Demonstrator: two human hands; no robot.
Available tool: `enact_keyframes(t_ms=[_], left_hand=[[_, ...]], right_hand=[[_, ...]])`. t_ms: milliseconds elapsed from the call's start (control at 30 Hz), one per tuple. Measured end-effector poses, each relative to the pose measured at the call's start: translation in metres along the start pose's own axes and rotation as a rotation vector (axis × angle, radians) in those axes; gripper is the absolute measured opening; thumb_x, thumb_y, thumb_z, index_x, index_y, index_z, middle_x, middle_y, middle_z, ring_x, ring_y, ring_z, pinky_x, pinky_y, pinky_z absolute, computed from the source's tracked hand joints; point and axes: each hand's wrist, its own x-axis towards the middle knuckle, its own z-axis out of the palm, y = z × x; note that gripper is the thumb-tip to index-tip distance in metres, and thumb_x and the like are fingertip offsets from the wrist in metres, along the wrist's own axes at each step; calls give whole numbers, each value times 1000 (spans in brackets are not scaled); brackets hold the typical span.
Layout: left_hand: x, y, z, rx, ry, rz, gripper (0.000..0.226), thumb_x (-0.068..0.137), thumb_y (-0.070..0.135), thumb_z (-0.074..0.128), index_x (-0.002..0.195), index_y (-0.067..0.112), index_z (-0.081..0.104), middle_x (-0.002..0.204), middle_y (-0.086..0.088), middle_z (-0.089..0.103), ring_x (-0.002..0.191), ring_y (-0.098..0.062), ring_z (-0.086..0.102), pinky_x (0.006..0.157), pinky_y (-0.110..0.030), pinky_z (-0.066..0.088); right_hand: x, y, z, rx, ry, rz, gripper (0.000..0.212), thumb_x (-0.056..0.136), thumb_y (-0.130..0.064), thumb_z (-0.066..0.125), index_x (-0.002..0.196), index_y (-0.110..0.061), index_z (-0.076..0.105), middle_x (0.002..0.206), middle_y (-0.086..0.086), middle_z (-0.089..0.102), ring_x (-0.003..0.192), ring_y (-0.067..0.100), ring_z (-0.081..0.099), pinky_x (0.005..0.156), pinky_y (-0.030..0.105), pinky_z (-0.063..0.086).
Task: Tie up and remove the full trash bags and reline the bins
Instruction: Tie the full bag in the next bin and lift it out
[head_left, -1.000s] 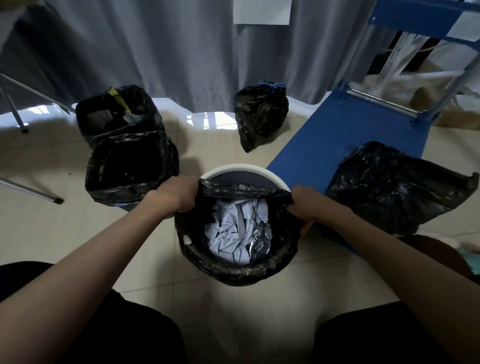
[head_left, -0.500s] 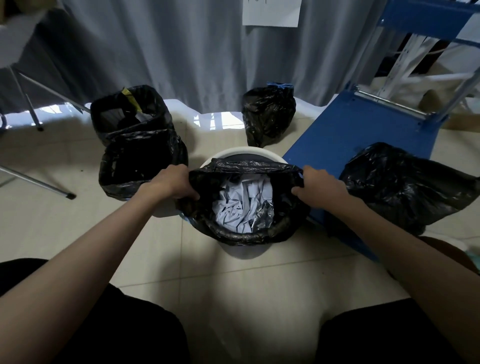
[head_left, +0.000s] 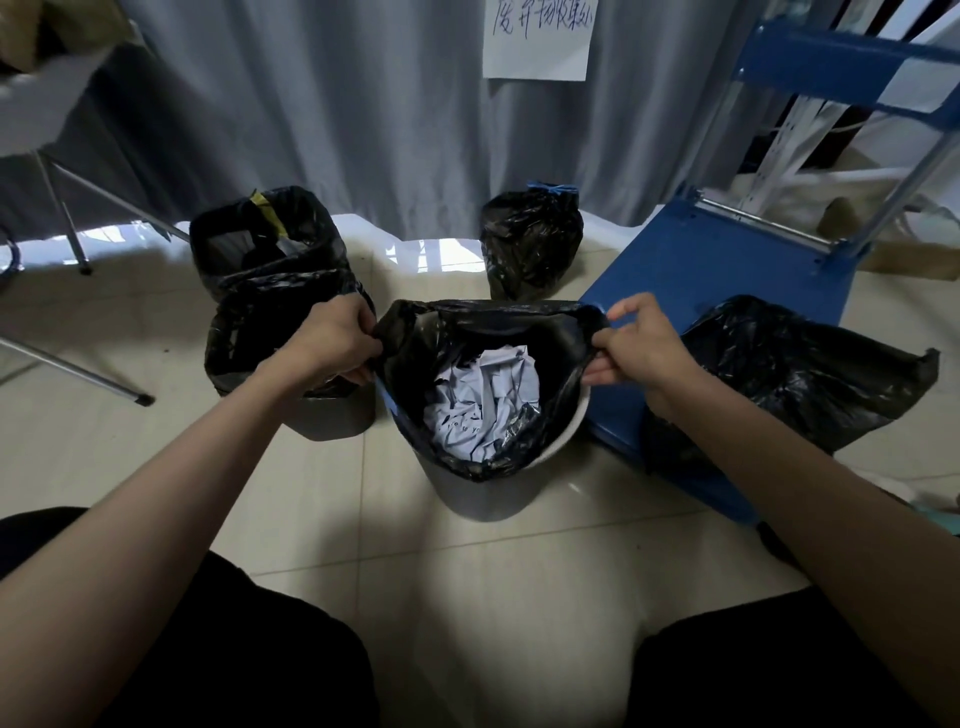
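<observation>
The fingers (head_left: 363, 375) of the left hand (head_left: 332, 340) curl out of sight behind the black bag's (head_left: 467, 332) rim, and the bag hides most of the bin (head_left: 483, 499) beneath it. Crumpled paper (head_left: 480, 405) covers whatever lies deeper inside. At far right the blue cart (head_left: 711, 270) runs past the frame's edge, and the handwritten sign (head_left: 537, 39) on the curtain is cropped at the top.

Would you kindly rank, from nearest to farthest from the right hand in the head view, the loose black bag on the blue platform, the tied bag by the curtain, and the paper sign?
From the right hand:
1. Loose black bag, just right of it on the blue platform.
2. Tied bag, behind and left, by the curtain.
3. Paper sign, high on the curtain.
</observation>
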Motion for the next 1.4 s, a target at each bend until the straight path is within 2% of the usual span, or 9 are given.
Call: enact_keyframes(t_ms=[300, 433, 633, 800, 933, 1033, 1167, 1267, 1400], left_hand=[[-1, 16, 12, 96, -84, 298, 23, 82, 2, 73, 88, 11, 52, 69, -5, 63, 45, -17, 62, 55, -36, 59], [-6, 22, 21, 160, -263, 419, 8, 85, 12, 74, 84, 11, 67, 68, 3, 67, 50, -4, 60, 56, -20, 51], [-16, 29, 39, 256, -370, 541, 37, 90, 46, 66, 68, 17, 64, 59, 6, 60, 55, -2, 51, 61, -23, 44], [-45, 40, 74, 605, -277, 516, 67, 69, 90, 43, 74, 25, 57, 73, 9, 63, 71, -16, 58, 64, -31, 44], [-55, 41, 98, 727, -90, 555, 37, 82, 55, 57, 96, 22, 54, 106, -3, 66, 94, -30, 63, 66, -33, 38], [-49, 38, 93, 682, -105, 476, 34, 84, 34, 58, 115, 21, 56, 115, -8, 65, 104, -35, 63, 71, -35, 41], [-40, 39, 76, 518, -132, 468, 18, 78, 21, 58, 94, 30, 58, 98, -5, 66, 95, -35, 63, 68, -33, 42], [-38, 35, 71, 403, -257, 544, 16, 74, 16, 58, 77, 29, 48, 75, 6, 57, 77, -25, 58, 68, -36, 49], [-44, 23, 70, 474, -451, 547, 25, 72, 20, 71, 79, 28, 49, 75, 10, 56, 72, -15, 55, 70, -33, 51]], right_hand=[[-16, 0, 19, -844, -538, -428, 52, 82, 11, 47, 114, -25, 66, 90, 5, 61, 83, 17, 56, 78, 33, 49], [-19, 16, 32, -1112, -632, -484, 36, 78, 5, 58, 97, -25, 67, 102, -4, 57, 100, 14, 52, 83, 32, 49], [-6, -4, 25, -564, -229, -357, 12, 86, -5, 66, 79, -12, 74, 66, -4, 67, 56, -1, 60, 58, 15, 49], [-1, -9, 23, -22, -193, 0, 13, 94, -10, 64, 101, -3, 71, 89, 14, 69, 65, 13, 66, 57, 19, 57], [-3, -9, 30, 175, -213, 101, 24, 95, 0, 52, 113, -2, 68, 102, 19, 70, 86, 21, 74, 74, 25, 61], [-2, -4, 31, -80, -181, -66, 37, 93, 4, 42, 117, -6, 67, 98, 14, 71, 88, 18, 73, 81, 28, 60], [-4, 7, 33, -767, -263, -441, 27, 85, -10, 61, 104, -26, 70, 68, -13, 59, 67, 10, 56, 74, 33, 53], [-7, 11, 30, -883, -296, -427, 18, 82, -29, 72, 70, -28, 59, 67, -12, 52, 76, 15, 56, 73, 34, 51], [-1, 3, 8, -947, -211, -400, 26, 86, -27, 70, 74, -4, 67, 76, 11, 66, 77, 27, 63, 69, 39, 52]])
